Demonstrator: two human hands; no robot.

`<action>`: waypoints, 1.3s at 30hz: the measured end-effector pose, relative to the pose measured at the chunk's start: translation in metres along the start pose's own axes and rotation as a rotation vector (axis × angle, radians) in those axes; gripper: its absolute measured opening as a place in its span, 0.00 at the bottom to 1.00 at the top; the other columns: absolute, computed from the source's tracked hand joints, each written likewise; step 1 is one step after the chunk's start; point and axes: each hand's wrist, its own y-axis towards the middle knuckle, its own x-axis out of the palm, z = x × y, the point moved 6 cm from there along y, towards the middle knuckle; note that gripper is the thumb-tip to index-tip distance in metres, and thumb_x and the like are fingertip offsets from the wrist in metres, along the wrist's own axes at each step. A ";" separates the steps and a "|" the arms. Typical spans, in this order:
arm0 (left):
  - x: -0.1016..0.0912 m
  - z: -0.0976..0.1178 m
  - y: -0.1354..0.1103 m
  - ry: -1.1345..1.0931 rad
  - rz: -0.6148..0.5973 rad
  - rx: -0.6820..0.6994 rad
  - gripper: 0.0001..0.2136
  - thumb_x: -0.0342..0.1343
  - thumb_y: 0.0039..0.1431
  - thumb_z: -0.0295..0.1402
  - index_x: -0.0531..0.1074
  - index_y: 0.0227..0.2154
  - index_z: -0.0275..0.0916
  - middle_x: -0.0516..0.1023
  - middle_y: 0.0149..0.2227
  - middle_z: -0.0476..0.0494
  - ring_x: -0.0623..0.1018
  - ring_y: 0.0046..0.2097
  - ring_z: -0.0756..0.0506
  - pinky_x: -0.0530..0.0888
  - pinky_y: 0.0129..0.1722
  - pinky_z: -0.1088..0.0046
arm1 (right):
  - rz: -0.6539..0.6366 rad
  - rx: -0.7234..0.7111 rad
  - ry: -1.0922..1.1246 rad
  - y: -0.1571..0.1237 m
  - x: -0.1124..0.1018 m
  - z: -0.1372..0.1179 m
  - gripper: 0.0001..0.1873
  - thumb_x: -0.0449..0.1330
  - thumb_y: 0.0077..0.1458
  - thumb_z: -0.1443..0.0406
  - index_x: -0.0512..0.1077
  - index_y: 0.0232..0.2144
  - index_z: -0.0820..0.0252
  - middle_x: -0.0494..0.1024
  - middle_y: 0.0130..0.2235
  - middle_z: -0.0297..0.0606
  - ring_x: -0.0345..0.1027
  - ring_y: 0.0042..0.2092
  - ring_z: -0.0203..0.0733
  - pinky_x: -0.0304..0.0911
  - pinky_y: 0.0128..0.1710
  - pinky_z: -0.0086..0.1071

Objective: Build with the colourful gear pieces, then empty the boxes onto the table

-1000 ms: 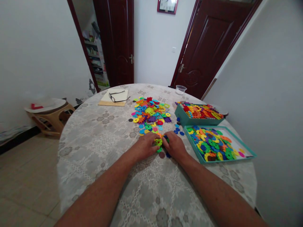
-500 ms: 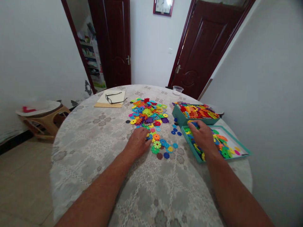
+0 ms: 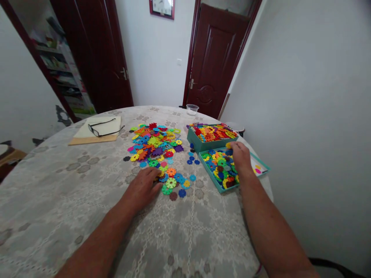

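My left hand rests on the table at the near left of a loose group of notched plastic discs. Its fingers and thumb are curled around a yellow disc. Beside them lie a light green disc, an orange disc and a dark blue disc. Above the shallow teal tray, my right hand pinches a yellow piece with a blue piece just below it. Mixed discs fill much of that tray; my right hand and forearm hide part of it.
A big pile of colourful pieces lies mid-table. Behind the tray stands a teal box full of pieces. Several small blue discs lie left of the tray. Glasses rest on a pad; a clear cup stands at the back.
The view has swung to the right. My right hand has shifted rightward across the tray, uncovering more of its discs. My left hand stays at the same group of discs.
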 end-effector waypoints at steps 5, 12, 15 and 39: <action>0.003 0.005 0.001 -0.041 -0.018 0.045 0.14 0.56 0.63 0.35 0.76 0.50 0.40 0.78 0.53 0.36 0.75 0.57 0.35 0.71 0.59 0.53 | 0.079 -0.076 -0.008 -0.001 -0.008 -0.012 0.17 0.56 0.55 0.53 0.77 0.29 0.59 0.79 0.32 0.37 0.70 0.37 0.44 0.66 0.38 0.35; 0.002 0.017 -0.004 -0.094 -0.039 0.093 0.13 0.55 0.64 0.32 0.75 0.50 0.41 0.78 0.54 0.38 0.75 0.57 0.37 0.71 0.59 0.56 | -0.465 -0.296 -0.118 -0.063 0.033 -0.079 0.15 0.58 0.62 0.53 0.76 0.38 0.58 0.78 0.31 0.33 0.71 0.33 0.41 0.65 0.36 0.33; 0.001 0.020 -0.004 -0.087 -0.046 0.083 0.15 0.56 0.63 0.31 0.74 0.52 0.42 0.78 0.54 0.39 0.75 0.57 0.38 0.71 0.60 0.56 | -0.943 -0.445 -0.297 -0.121 0.064 -0.093 0.19 0.62 0.62 0.52 0.75 0.50 0.56 0.80 0.43 0.39 0.74 0.41 0.44 0.67 0.43 0.36; 0.006 0.026 -0.004 -0.218 -0.124 0.042 0.26 0.65 0.55 0.30 0.74 0.58 0.47 0.79 0.58 0.43 0.77 0.57 0.39 0.72 0.60 0.59 | -1.013 -0.633 -0.611 -0.209 0.132 -0.082 0.21 0.58 0.66 0.61 0.68 0.60 0.58 0.69 0.55 0.47 0.72 0.48 0.47 0.66 0.48 0.37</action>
